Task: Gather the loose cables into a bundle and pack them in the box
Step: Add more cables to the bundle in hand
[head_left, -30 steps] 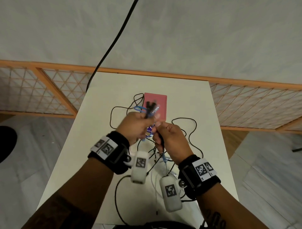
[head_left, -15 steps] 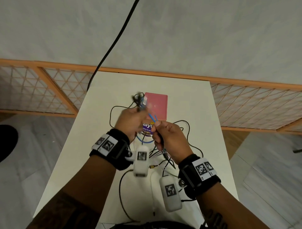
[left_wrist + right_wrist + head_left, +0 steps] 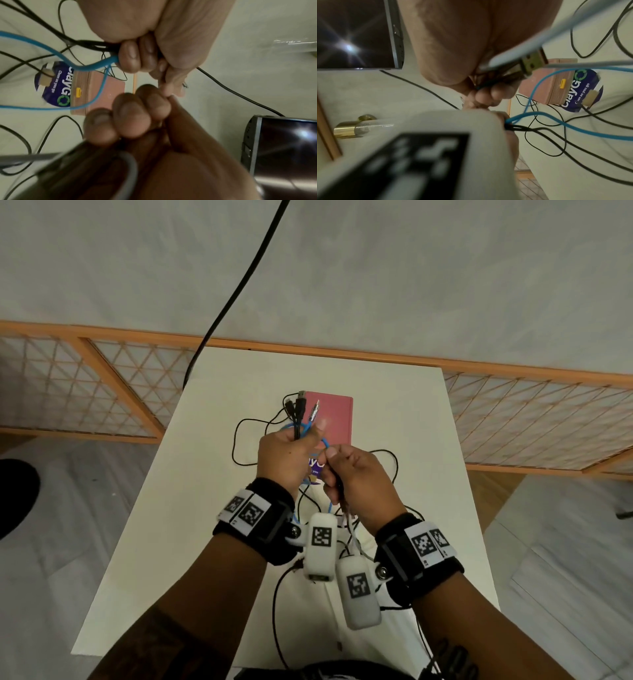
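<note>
My left hand (image 3: 289, 451) grips a bunch of cable ends above the white table (image 3: 404, 412). Two black plugs (image 3: 299, 404) and a blue cable (image 3: 310, 428) with a silver tip stick up from its fist. In the left wrist view its fingers (image 3: 135, 54) curl round the blue cable (image 3: 51, 50) and black ones. My right hand (image 3: 354, 474) touches it and grips more strands; a white cable's USB plug (image 3: 532, 62) juts from it. The pink box (image 3: 335, 419) lies shut on the table behind my hands. Thin black loops (image 3: 394, 463) still trail on the table.
A purple round sticker (image 3: 56, 86) sits on the table by the box (image 3: 102, 92). A thick black cable (image 3: 239, 289) hangs down behind the table's far left corner. An orange lattice rail (image 3: 531, 412) runs along the far side. A dark screen (image 3: 283, 148) shows in the wrist views.
My left hand swung the plug ends to the left and back, and they now point up by the box's left edge. My right hand rose a little. Loops on the near table shifted.
</note>
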The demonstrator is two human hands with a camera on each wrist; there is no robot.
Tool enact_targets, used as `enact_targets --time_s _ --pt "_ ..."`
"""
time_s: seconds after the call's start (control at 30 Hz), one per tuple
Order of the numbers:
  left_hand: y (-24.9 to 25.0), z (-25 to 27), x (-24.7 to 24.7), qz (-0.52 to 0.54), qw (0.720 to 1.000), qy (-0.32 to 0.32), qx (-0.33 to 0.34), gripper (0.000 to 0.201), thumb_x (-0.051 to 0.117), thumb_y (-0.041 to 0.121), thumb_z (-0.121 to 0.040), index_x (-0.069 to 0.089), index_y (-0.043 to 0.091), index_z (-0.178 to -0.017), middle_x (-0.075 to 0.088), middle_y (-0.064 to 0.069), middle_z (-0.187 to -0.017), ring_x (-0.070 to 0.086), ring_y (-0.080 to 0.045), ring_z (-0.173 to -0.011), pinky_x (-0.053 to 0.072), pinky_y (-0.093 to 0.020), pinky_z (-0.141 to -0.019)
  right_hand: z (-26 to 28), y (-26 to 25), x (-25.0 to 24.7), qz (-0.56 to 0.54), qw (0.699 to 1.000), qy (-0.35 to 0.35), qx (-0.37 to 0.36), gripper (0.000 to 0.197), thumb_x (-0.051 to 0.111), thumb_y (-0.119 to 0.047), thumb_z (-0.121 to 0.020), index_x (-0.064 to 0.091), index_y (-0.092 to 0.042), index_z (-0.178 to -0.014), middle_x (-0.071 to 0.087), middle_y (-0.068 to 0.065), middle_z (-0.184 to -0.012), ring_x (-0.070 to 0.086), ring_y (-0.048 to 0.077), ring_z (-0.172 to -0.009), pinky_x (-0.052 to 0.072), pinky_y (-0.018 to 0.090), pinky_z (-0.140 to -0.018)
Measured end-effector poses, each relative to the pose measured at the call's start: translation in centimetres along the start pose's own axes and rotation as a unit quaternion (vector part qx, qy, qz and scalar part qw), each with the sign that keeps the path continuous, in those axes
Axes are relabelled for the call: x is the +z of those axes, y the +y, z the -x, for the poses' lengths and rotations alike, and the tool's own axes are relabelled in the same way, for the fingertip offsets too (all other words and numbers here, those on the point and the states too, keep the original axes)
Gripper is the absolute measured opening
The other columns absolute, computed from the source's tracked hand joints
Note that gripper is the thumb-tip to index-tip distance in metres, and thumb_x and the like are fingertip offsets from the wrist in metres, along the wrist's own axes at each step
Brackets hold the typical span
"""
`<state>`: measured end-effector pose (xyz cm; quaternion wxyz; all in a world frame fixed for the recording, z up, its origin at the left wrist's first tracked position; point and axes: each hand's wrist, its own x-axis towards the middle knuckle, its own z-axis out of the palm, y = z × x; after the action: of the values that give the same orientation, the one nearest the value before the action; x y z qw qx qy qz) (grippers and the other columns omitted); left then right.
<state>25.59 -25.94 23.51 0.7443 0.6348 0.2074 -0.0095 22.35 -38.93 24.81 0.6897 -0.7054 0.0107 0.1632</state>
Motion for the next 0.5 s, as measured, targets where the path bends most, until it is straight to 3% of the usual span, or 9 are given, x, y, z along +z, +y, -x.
enact_targets --time_s 0.07,0.13,0.27,0.37,0.43,0.5 --pt "0.2 -0.1 0.0 0.013 1.0 0.021 0.01 0.036 0.081 0.034 -0.086 0.073 0.0 -0.081 0.054 -0.001 -0.052 0.044 -0.014 -0.04 0.042 -0.022 -0.047 0.2 0.1 -0.5 0.012 1.0 -0.019 0.005 0.031 0.046 -0.024 -0.107 0.063 -0.009 -0.086 0.055 0.007 -0.063 0.051 0.021 -0.046 0.04 0.02 -0.043" --pt "0.6 -0.7 -0.5 0.006 0.999 0.044 0.008 0.038 0.079 0.032 -0.088 0.074 -0.006 -0.092 0.038 0.012 -0.041 0.033 -0.007 -0.034 0.033 -0.019 -0.042 0.8 0.5 -0.9 0.017 0.999 -0.034 0.029 0.035 0.046 -0.029 -0.107 0.064 -0.008 -0.084 0.058 0.009 -0.067 0.057 0.023 -0.05 0.046 0.026 -0.049" --pt "0.1 -1.1 -1.2 -0.012 0.999 0.044 0.016 0.043 0.078 0.037 -0.089 0.073 -0.006 -0.093 0.031 0.015 -0.039 0.029 -0.007 -0.035 0.031 -0.024 -0.045 0.9 1.1 -1.2 0.035 0.999 -0.028 -0.001 0.036 0.05 -0.028 -0.105 0.066 -0.006 -0.081 0.06 0.01 -0.07 0.057 0.023 -0.056 0.048 0.036 -0.059" --pt "-0.6 -1.2 -1.6 -0.007 0.998 0.054 0.015 0.044 0.074 0.036 -0.092 0.072 -0.008 -0.099 0.035 0.014 -0.041 0.031 -0.007 -0.035 0.032 -0.019 -0.041 0.4 0.6 -2.4 0.091 0.993 -0.051 -0.059 0.023 0.054 -0.02 -0.103 0.074 -0.012 -0.098 0.068 0.005 -0.081 0.061 0.016 -0.072 0.051 0.031 -0.071" --pt "-0.4 -1.5 -2.1 -0.018 0.998 0.061 0.029 0.042 0.075 0.041 -0.091 0.076 0.0 -0.097 0.033 0.009 -0.047 0.028 -0.014 -0.041 0.03 -0.024 -0.045 0.2 0.4 -3.1 0.106 0.987 -0.11 -0.057 0.027 0.051 -0.011 -0.103 0.073 -0.017 -0.116 0.071 0.002 -0.091 0.064 0.014 -0.079 0.05 0.027 -0.077" --pt "0.2 -1.7 -2.2 -0.029 0.997 0.06 0.046 0.043 0.074 0.044 -0.09 0.076 0.001 -0.096 0.032 0.009 -0.048 0.027 -0.015 -0.044 0.03 -0.026 -0.048 0.2 0.7 -3.1 0.111 0.982 -0.142 -0.061 0.03 0.052 -0.01 -0.102 0.07 -0.019 -0.123 0.072 -0.001 -0.097 0.066 0.013 -0.082 0.049 0.026 -0.08"
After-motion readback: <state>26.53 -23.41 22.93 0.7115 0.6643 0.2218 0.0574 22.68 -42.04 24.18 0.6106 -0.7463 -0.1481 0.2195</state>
